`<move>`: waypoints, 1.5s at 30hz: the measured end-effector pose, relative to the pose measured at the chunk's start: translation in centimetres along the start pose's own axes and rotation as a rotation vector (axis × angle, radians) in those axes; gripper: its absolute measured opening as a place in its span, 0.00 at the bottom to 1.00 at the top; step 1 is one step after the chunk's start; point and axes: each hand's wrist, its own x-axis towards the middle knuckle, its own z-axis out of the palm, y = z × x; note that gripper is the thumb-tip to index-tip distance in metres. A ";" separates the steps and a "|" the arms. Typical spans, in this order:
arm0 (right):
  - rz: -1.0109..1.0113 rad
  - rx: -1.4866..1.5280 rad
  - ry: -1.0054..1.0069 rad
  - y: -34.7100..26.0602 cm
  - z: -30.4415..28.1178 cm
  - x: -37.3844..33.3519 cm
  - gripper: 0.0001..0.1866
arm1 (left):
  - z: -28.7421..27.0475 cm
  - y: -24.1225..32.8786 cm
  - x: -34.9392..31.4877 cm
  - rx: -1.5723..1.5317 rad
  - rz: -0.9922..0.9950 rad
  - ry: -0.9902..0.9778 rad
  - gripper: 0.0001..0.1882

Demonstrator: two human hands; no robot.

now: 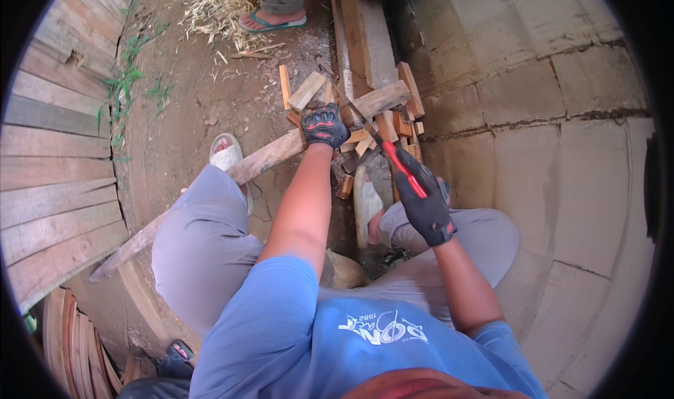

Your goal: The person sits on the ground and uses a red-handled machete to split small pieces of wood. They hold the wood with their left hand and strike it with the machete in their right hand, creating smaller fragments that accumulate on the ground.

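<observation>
A long rough wooden plank (pixel 270 156) runs slantwise from the lower left, past my left knee, to the pile of wood in front of me. My left hand (pixel 324 126), in a black glove with red marks, is closed around the plank near its far end. Gloved in black too, my right hand (pixel 425 206) grips the red and black handle of a hand saw (pixel 366 125). Its thin dark blade points up and left, lying across the plank just right of my left hand. Whether the teeth are in the wood I cannot tell.
Several short cut wood blocks (pixel 307 91) lie around the plank's far end. Long beams (pixel 366 37) stretch away beyond them. A person's sandalled foot (pixel 274 21) stands by wood shavings (pixel 221 11). A board wall (pixel 60 146) is left, a concrete block surface (pixel 526 160) right.
</observation>
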 end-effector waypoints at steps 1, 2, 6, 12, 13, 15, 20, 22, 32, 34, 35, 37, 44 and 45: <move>-0.007 0.010 0.009 0.2 1.0 2.0 0.24 | -0.4 0.4 -0.3 -0.006 0.006 -0.015 0.22; -0.058 -0.011 0.037 0.8 2.4 4.3 0.24 | -0.8 0.4 -0.4 -0.005 0.004 -0.024 0.23; -0.121 0.081 0.076 2.9 7.9 13.2 0.26 | -0.1 1.0 0.2 -0.068 0.005 -0.014 0.21; -0.124 0.174 0.114 4.1 9.4 13.7 0.26 | -0.4 0.6 0.6 -0.047 0.040 -0.051 0.28; -0.123 0.150 0.112 3.8 8.5 12.2 0.26 | -0.3 0.0 0.5 -0.030 0.035 -0.032 0.28; -0.047 0.139 0.110 3.4 6.1 8.1 0.25 | -0.4 0.6 0.2 0.025 0.054 -0.081 0.29; -0.090 -0.004 0.083 1.9 -1.5 -4.8 0.25 | 0.1 -0.2 0.8 0.059 0.049 -0.034 0.28; -0.035 -0.033 0.059 1.2 -3.4 -7.3 0.25 | -0.2 0.1 0.6 0.041 0.044 -0.045 0.27; -0.017 0.012 0.080 0.9 1.0 -0.2 0.23 | -0.5 -0.1 1.4 0.037 0.028 -0.152 0.29; -0.014 0.121 0.114 1.4 2.2 2.1 0.23 | -0.7 0.4 1.3 0.003 0.023 -0.177 0.27; -0.006 0.179 0.126 1.8 2.6 3.0 0.23 | -0.8 0.5 1.1 -0.011 0.023 -0.179 0.26; -0.040 0.179 0.139 2.0 2.8 3.5 0.23 | -0.4 -0.2 1.3 -0.004 0.018 -0.140 0.26; -0.023 0.141 0.075 0.4 3.9 5.0 0.23 | -0.2 -0.9 1.7 0.019 0.027 -0.188 0.32; -0.104 0.054 0.108 1.2 5.2 6.2 0.23 | -0.1 -1.2 1.7 0.015 0.025 -0.179 0.33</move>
